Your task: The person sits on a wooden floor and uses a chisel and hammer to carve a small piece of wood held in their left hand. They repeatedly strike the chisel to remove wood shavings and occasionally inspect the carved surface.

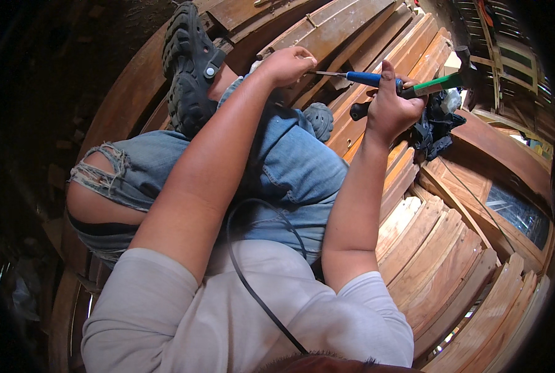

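Note:
My right hand [395,109] is closed around both a hammer and a screwdriver. The hammer [440,84] has a green and black handle, and its dark head points up to the far right. The screwdriver [364,78] has a blue and black handle, and its thin metal shaft points left. At the shaft's tip is my left hand [288,66], its fingers curled and pinched together. Whatever those fingers hold is too small or hidden to make out. Below both hands are my legs in torn blue jeans [299,158], bent on the stacked wood.
Stacked wooden boards [436,264] fill the right side and run under me to the far side. A black plastic bag [436,127] lies beyond my right hand. A framed wooden panel with dark glass [518,214] leans at right. A black cable [246,283] crosses my shirt.

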### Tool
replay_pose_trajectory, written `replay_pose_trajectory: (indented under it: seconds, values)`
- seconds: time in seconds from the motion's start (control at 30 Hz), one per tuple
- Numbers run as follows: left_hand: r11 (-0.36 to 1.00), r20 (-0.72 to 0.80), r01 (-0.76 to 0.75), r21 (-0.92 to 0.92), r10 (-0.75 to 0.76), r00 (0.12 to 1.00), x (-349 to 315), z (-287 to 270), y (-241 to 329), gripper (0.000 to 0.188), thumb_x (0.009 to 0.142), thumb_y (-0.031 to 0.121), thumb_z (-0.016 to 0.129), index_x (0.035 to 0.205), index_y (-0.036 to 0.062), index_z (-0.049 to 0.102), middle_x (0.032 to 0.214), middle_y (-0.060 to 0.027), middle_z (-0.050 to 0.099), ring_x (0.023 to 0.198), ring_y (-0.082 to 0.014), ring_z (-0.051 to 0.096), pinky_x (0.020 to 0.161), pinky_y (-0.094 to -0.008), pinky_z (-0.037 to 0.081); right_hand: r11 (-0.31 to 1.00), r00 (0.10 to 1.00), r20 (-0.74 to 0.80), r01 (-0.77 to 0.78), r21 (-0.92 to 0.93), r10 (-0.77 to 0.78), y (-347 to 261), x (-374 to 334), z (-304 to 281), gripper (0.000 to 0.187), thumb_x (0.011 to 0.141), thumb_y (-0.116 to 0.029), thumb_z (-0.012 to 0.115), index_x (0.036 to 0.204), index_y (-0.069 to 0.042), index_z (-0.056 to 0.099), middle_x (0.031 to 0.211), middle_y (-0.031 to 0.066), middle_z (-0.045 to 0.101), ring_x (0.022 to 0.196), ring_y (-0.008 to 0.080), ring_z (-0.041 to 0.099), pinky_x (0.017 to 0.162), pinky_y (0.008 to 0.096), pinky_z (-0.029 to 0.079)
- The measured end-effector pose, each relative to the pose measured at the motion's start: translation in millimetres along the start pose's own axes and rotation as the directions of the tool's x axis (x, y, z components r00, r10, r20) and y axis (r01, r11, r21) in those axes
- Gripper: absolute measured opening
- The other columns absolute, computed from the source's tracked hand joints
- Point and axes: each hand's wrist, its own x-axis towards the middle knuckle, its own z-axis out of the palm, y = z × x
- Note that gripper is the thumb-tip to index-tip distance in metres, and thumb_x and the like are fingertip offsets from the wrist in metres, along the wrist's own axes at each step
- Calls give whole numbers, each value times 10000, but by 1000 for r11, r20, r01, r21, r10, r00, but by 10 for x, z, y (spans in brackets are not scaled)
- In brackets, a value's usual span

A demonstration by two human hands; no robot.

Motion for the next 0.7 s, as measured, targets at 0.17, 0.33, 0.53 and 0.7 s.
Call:
replay_pose_trajectory:
  seconds: [0.17,0.33,0.53,0.7]
  values:
    - [999,-34,-47,10,48,998,2,13,-47,439,1001,378,701,1276,38,736,1159,-110,778,1043,-194,720,948,-352,562,996,997,8,77,-50,-76,183,21,-5,487,812,-277,991,899,-34,578,830,55,658,704,140,646,671,299,567]
    - [999,-33,-32,4,32,999,4,14,-49,445,1004,384,703,1286,40,731,1167,-106,769,1048,-181,703,944,-341,553,998,998,35,-45,-37,47,73,26,63,370,844,-211,938,924,-28,627,854,50,661,731,150,648,701,315,561]
    - [993,-73,-99,68,104,992,40,22,-124,467,1009,429,682,1302,69,731,1155,-84,762,1011,-172,700,879,-338,565,986,993,18,116,-123,-114,-5,-64,172,315,826,-181,909,882,-39,634,868,72,662,744,210,679,726,357,570]
    - [995,-66,-51,86,57,996,-8,8,-32,485,1018,462,656,1324,93,728,1128,-58,756,969,-137,689,788,-323,571,997,999,15,49,-67,-48,108,-13,231,297,832,-169,888,871,-29,630,860,94,659,749,238,683,737,379,569]
